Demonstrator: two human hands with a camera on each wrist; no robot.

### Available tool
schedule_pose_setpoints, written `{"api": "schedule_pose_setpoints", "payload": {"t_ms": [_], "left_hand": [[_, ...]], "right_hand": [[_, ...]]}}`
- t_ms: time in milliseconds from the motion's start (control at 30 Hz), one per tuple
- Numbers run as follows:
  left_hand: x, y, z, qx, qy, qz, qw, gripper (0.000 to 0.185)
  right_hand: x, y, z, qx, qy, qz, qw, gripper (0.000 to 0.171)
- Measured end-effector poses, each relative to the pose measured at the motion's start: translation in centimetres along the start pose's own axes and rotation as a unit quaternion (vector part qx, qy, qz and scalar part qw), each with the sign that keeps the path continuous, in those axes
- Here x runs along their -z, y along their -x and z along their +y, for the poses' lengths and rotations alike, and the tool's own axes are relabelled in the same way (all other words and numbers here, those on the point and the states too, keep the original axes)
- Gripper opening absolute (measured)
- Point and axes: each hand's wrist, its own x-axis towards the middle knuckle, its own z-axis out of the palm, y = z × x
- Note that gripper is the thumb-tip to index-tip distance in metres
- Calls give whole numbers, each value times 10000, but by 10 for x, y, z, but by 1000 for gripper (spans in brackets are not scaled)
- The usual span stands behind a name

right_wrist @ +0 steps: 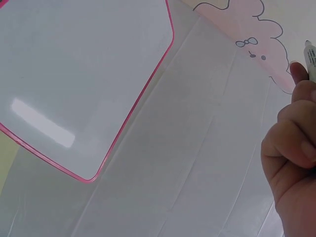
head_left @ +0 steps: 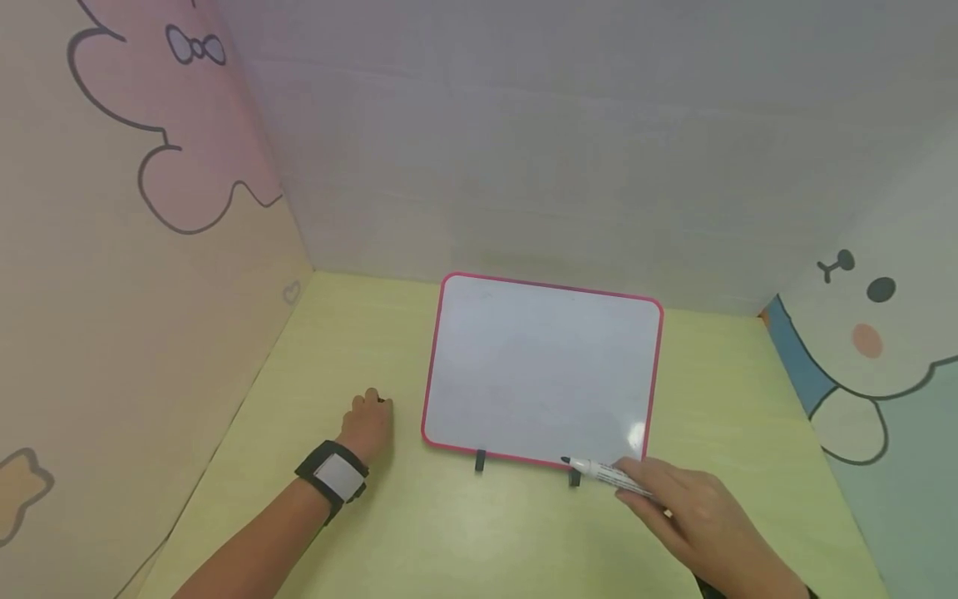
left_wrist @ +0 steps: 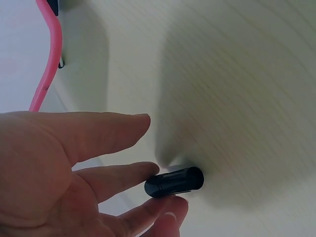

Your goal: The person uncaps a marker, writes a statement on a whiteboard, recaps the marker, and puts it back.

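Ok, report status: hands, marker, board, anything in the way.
Left hand holds cap. Right hand grips uncapped marker, tip near lower edge of board. No clear writing on board. Nothing visible blocking marker.

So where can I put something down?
The yellow table is bare right of the whiteboard, up to the right wall, and in front of the board, between the left hand and the right hand. It's crowded by the board's lower right edge, where the right hand holds the marker, and round the left hand's black cap.
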Motion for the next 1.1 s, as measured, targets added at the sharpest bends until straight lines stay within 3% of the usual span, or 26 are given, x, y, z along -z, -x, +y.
{"api": "schedule_pose_setpoints", "payload": {"t_ms": [200, 367, 567, 733, 900, 1100], "left_hand": [[-2, 0, 1, 45, 78, -29, 10000, 13], [2, -1, 0, 159, 265, -279, 9991, 12], [2, -1, -3, 177, 479, -198, 9985, 26], [0, -1, -7, 245, 692, -389, 9965, 37], [-4, -2, -9, 245, 740, -551, 9954, 40], [5, -7, -7, 224, 686, -342, 9968, 48]], "right_hand": [[0, 0, 1, 19, -2, -15, 10000, 24], [1, 0, 1, -42, 52, -86, 9999, 25], [-1, 2, 3, 8, 19, 85, 10000, 24], [-2, 3, 5, 122, -61, 243, 9996, 22], [-1, 3, 3, -38, 70, 23, 10000, 25], [-1, 4, 4, 25, -4, 36, 10000, 26]]}}
